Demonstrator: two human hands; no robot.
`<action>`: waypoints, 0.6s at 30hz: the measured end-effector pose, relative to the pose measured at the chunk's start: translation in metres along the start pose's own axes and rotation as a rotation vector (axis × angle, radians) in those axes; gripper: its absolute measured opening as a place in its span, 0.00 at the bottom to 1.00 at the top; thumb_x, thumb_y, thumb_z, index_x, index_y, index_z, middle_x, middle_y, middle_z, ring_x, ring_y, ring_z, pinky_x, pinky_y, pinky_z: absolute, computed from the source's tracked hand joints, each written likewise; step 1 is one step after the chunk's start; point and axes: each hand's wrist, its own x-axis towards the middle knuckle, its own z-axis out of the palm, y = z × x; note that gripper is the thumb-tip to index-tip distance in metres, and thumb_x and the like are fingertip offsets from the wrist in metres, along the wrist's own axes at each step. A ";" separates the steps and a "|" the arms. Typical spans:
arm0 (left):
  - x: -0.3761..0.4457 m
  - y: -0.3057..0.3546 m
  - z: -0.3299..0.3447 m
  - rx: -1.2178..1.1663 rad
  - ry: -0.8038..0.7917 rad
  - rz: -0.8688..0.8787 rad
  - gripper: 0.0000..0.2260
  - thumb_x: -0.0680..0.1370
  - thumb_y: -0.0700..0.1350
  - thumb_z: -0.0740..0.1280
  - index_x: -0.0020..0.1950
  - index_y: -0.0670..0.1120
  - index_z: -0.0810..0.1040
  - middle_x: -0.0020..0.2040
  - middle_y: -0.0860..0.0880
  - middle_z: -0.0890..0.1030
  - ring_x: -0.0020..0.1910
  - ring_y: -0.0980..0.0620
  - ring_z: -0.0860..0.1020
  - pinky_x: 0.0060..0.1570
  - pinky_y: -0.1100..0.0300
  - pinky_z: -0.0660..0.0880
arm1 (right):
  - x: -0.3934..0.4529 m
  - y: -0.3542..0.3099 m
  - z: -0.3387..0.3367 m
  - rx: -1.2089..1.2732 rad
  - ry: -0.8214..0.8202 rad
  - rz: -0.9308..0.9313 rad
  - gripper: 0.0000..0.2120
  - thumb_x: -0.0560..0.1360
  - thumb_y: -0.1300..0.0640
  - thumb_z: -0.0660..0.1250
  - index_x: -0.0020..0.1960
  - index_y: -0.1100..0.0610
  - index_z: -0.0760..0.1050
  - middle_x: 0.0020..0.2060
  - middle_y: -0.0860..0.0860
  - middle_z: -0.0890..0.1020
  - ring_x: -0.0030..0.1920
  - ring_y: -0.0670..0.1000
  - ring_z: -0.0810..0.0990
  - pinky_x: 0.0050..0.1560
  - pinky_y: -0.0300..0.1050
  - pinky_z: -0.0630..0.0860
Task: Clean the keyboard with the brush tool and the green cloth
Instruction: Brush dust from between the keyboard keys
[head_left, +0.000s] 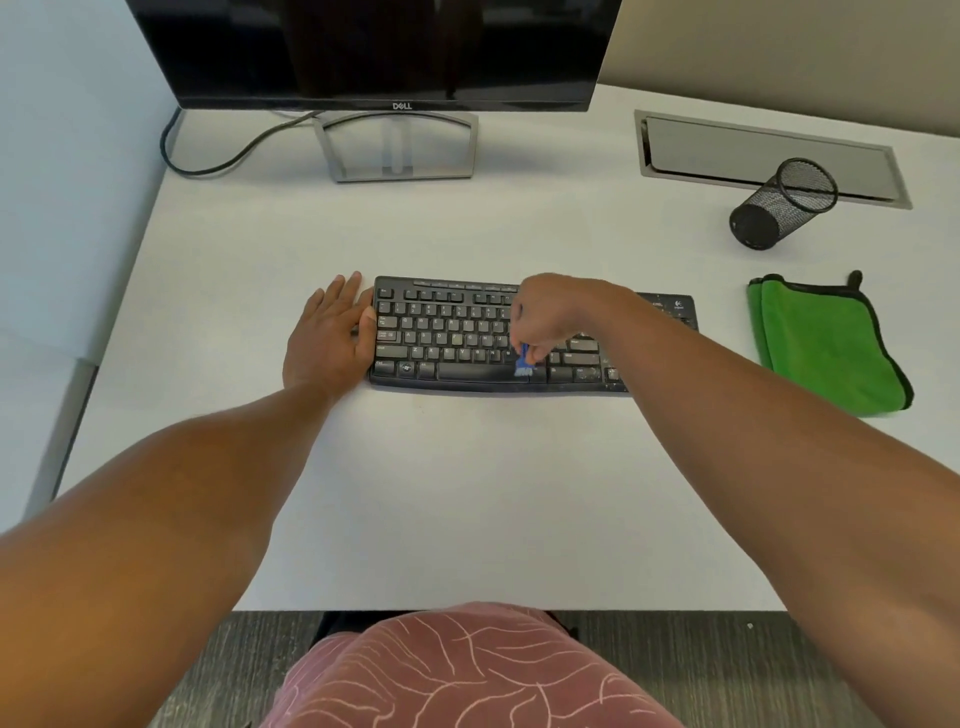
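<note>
At the middle of the white counter (467, 493) lies the black keyboard (447, 332), its long side toward the person, with pale specks showing on the keys at its right end. The left hand (332, 338) lies flat with straight fingers against the keyboard's left edge, thumb touching the frame — bracing it, by the look of it. The right hand (550, 317) hovers over the middle rows with fingers curled down around the small blue brush tool (523, 361), whose bristle end is blurred and meets the keys just right of the space bar. The brush looks light and small, best pinched high on its handle so the bristles can flex into the gaps; hard pressing would likely splay them. The keyboard seems a light plastic slab that could skid on the smooth surface, so holding it by the bare end frame, not the keys, is sensible. The green cloth (831, 343) rests folded, well apart to the right — soft and limp, it should be gathered in a bunch when picked up.
</note>
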 end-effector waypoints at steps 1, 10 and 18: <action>0.000 0.000 0.000 -0.002 0.003 0.002 0.25 0.84 0.55 0.46 0.79 0.52 0.66 0.80 0.52 0.63 0.81 0.54 0.55 0.79 0.57 0.49 | 0.001 -0.001 -0.003 0.015 0.032 -0.017 0.05 0.73 0.62 0.68 0.48 0.61 0.81 0.41 0.54 0.85 0.39 0.51 0.84 0.41 0.43 0.81; 0.000 0.001 0.001 -0.012 0.004 0.007 0.25 0.84 0.55 0.46 0.79 0.52 0.67 0.80 0.52 0.63 0.80 0.53 0.56 0.79 0.56 0.49 | 0.012 -0.032 0.003 0.239 0.103 -0.240 0.10 0.77 0.64 0.61 0.52 0.59 0.80 0.45 0.50 0.83 0.41 0.40 0.81 0.45 0.45 0.79; -0.001 0.004 -0.002 -0.026 0.024 0.011 0.24 0.84 0.54 0.47 0.78 0.50 0.69 0.80 0.51 0.64 0.80 0.52 0.57 0.79 0.57 0.50 | 0.031 -0.082 0.018 0.228 0.118 -0.369 0.11 0.77 0.62 0.61 0.50 0.53 0.81 0.44 0.48 0.80 0.38 0.45 0.75 0.35 0.37 0.68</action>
